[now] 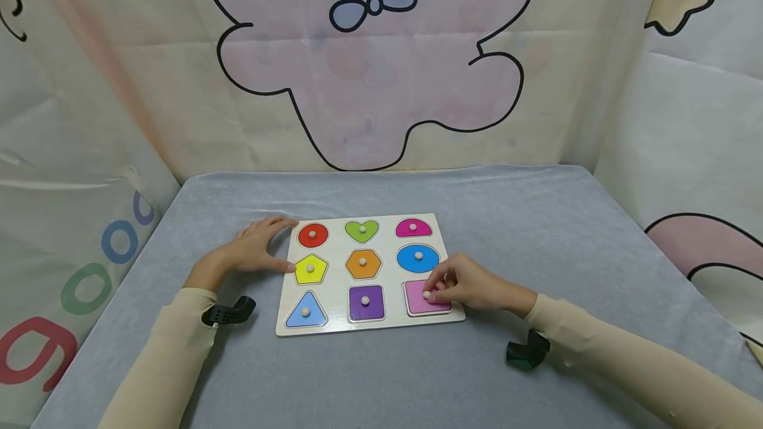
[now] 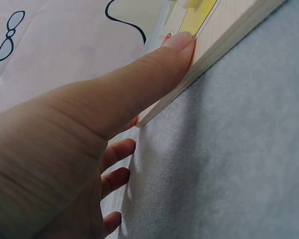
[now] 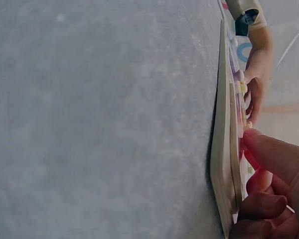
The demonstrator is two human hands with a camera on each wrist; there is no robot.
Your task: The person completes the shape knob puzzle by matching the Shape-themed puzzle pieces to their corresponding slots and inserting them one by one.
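Observation:
A white wooden knob puzzle board (image 1: 334,318) lies on the cloth, holding shape pieces in several colours. My right hand (image 1: 467,283) pinches the small knob of the pink rectangular piece (image 1: 426,304) at the board's near right corner. In the right wrist view that piece (image 3: 234,149) stands a little proud of the board's face, its edge showing. At the far left edge of the board is my left hand (image 1: 253,247), fingers spread and loosely extended. Its thumb (image 2: 164,64) touches the board's edge beside the yellow pentagon (image 1: 318,275); the other fingers reach toward the far left corner.
Beside the pink piece sits a purple square (image 1: 375,310), with a blue oval (image 1: 408,260) behind it. A grey cloth (image 1: 369,382) covers the table, and printed fabric walls (image 1: 149,71) stand at the back and sides. Both wrists wear black camera straps (image 1: 229,312).

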